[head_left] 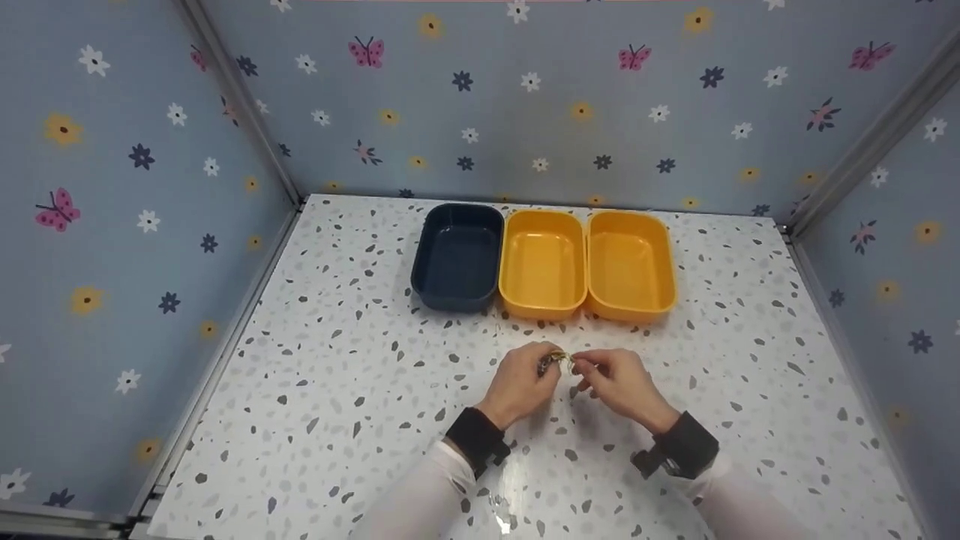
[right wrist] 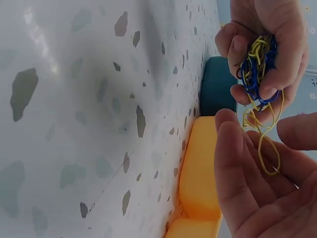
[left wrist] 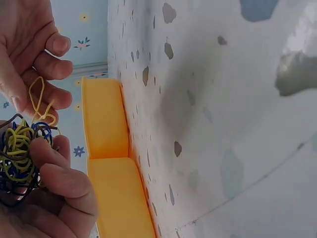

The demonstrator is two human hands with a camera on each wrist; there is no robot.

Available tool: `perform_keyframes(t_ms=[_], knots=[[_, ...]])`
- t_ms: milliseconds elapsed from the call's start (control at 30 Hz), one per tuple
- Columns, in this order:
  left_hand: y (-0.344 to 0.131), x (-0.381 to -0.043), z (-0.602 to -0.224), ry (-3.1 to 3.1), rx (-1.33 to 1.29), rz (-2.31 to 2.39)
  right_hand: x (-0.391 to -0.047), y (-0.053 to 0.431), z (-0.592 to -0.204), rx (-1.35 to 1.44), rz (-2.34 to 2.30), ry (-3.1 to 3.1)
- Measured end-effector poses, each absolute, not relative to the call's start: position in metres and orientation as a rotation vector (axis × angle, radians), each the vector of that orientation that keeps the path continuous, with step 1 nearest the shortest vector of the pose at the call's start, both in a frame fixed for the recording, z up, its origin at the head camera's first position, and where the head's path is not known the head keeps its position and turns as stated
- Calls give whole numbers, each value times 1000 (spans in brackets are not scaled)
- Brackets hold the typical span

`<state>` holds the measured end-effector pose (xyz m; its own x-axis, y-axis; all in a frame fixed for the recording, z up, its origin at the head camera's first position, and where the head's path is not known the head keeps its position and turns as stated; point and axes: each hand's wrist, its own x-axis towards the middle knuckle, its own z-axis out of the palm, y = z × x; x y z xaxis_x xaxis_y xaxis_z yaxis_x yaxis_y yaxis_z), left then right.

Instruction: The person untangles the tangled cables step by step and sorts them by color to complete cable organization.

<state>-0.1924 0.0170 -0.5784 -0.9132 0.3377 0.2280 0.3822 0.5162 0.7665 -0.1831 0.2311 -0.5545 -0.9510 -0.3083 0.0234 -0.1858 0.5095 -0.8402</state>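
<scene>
My left hand (head_left: 521,382) grips a tangle of thin yellow, blue and dark cords (left wrist: 19,151), its fingers curled round the clump. A yellow loop (right wrist: 275,161) hangs out of the tangle towards my right hand (head_left: 619,382). In the right wrist view that hand's thumb stands apart from its fingers, and the loop lies against the fingers. Both hands are close together above the table, in front of the containers.
A dark blue container (head_left: 457,304) and two yellow ones (head_left: 544,311) stand side by side at the back of the speckled white table (head_left: 337,390). Patterned panels (head_left: 525,97) wall in the back and both sides.
</scene>
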Motion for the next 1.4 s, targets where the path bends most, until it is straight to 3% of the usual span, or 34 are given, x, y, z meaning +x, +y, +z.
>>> perform_keyframes(t_ms=[333,1000,1400], knots=[[7,-197,-577,-2647,-605,-1387,-191,213,-555,-498,-1445,2703],[-6,-196,-580,-2701,-493,-1281,-195,238,-557,-178,-1335,2852],[-3,-198,-577,-2731,-479,-1236,-193,225,-559,-442,-1321,2933]])
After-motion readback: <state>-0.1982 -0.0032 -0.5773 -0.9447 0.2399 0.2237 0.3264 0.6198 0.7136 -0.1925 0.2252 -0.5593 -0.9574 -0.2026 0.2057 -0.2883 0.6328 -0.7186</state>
